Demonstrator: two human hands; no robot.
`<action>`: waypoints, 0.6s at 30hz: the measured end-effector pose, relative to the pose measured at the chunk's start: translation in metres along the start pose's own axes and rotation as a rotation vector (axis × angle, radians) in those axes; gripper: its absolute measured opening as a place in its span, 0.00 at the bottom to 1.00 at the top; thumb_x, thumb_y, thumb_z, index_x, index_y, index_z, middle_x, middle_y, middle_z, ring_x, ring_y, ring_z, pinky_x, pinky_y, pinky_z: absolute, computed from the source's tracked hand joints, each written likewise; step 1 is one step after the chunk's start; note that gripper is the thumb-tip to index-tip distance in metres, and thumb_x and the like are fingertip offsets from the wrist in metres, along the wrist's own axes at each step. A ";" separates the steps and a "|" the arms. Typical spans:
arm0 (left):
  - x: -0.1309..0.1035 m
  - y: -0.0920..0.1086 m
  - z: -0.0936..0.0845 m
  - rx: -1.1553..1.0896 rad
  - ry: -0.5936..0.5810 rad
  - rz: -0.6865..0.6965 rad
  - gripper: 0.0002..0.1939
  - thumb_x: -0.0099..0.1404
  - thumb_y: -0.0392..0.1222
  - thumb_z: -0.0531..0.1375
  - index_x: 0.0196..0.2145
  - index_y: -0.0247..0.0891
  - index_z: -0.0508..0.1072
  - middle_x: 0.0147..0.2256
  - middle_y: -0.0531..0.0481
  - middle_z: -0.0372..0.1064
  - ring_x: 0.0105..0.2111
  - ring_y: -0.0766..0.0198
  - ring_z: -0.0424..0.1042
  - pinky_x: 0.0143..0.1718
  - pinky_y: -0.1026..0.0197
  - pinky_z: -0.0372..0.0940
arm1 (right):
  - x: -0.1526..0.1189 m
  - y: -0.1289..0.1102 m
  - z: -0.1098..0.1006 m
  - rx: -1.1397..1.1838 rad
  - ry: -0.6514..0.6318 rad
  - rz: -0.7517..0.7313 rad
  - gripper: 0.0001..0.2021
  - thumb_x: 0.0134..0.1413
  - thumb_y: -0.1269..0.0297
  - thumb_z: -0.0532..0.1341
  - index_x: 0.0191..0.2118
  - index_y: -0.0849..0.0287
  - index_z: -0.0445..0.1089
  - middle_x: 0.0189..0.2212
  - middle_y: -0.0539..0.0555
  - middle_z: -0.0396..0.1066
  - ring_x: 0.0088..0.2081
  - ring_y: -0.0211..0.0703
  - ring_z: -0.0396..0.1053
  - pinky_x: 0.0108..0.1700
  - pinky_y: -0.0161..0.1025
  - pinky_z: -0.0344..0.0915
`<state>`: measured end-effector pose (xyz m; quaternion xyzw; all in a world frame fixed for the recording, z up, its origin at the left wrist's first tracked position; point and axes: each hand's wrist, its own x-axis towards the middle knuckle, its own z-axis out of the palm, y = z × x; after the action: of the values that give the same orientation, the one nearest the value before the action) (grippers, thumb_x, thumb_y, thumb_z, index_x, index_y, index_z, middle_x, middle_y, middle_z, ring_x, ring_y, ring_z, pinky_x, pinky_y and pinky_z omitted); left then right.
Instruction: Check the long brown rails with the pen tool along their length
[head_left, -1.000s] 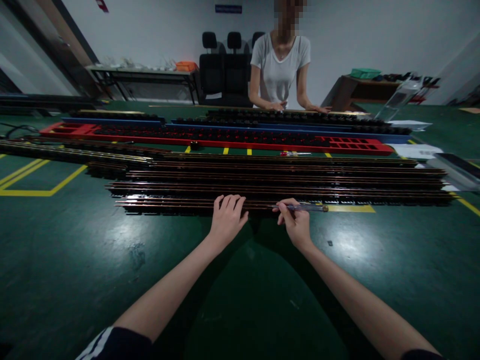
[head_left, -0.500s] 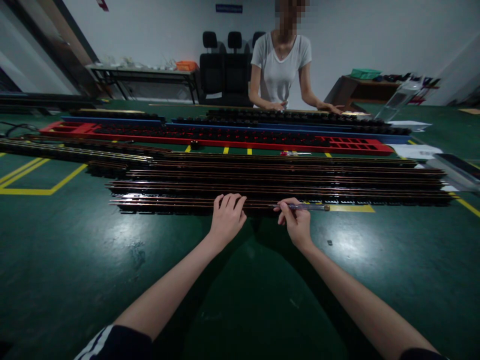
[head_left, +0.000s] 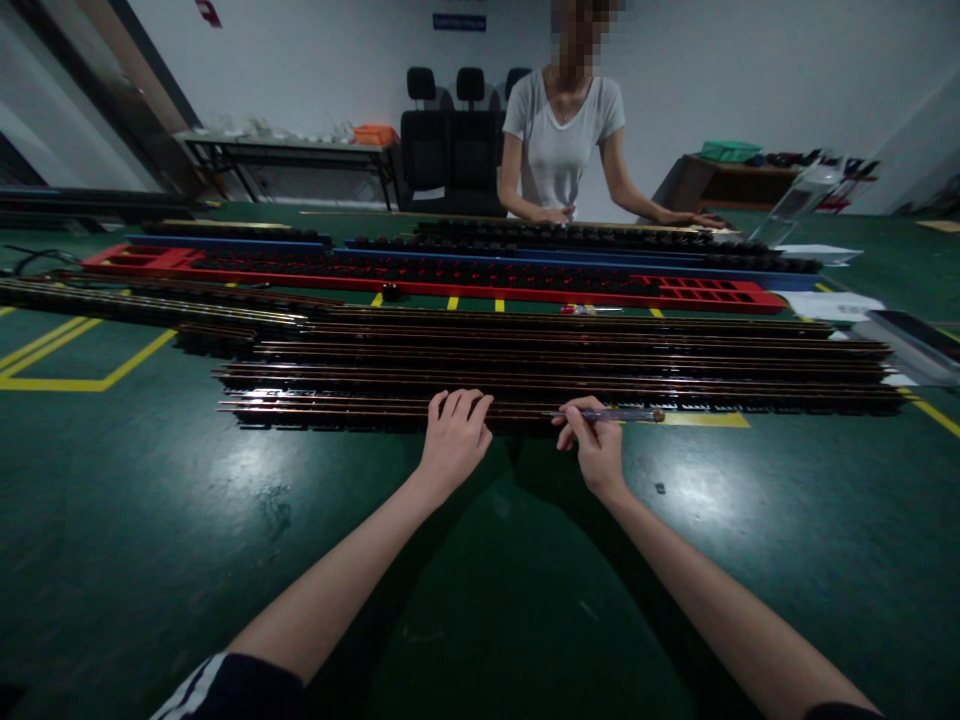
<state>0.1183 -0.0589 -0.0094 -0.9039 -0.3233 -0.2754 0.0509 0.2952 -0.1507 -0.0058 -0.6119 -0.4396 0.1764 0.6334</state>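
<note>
Several long dark strips with copper-coloured rods [head_left: 360, 406] lie side by side across the green table. My left hand [head_left: 455, 435] rests on the nearest strip, its fingers apart and bent over the rods. To the right of it, my right hand [head_left: 596, 445] is closed around a slim screwdriver [head_left: 637, 414] with a see-through handle. The shaft points left along the near strip, and its tip is too small to make out against the rods. My fingertips partly cover the screwdriver's middle.
Behind the strips lie a red slotted frame [head_left: 720, 292] and a blue rail [head_left: 615, 262] with black parts. Another screwdriver [head_left: 589, 310] lies between. A co-worker [head_left: 562, 150] stands across the table. A clear bottle [head_left: 799, 200], papers [head_left: 836, 304] and a dark flat device [head_left: 919, 335] are at right.
My hands stay almost in place, with the screwdriver still in the right. Across the table, the co-worker's arm at the right of the view has reached farther right.
</note>
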 end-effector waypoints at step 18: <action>0.001 -0.001 0.001 0.003 0.009 0.008 0.17 0.63 0.33 0.52 0.48 0.34 0.70 0.46 0.42 0.71 0.47 0.55 0.68 0.53 0.48 0.56 | 0.001 0.001 0.000 0.002 -0.014 0.000 0.10 0.56 0.57 0.56 0.31 0.59 0.64 0.21 0.48 0.69 0.15 0.31 0.63 0.17 0.30 0.59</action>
<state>0.1190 -0.0573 -0.0099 -0.9038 -0.3199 -0.2791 0.0548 0.2964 -0.1496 -0.0066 -0.6099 -0.4440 0.1811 0.6310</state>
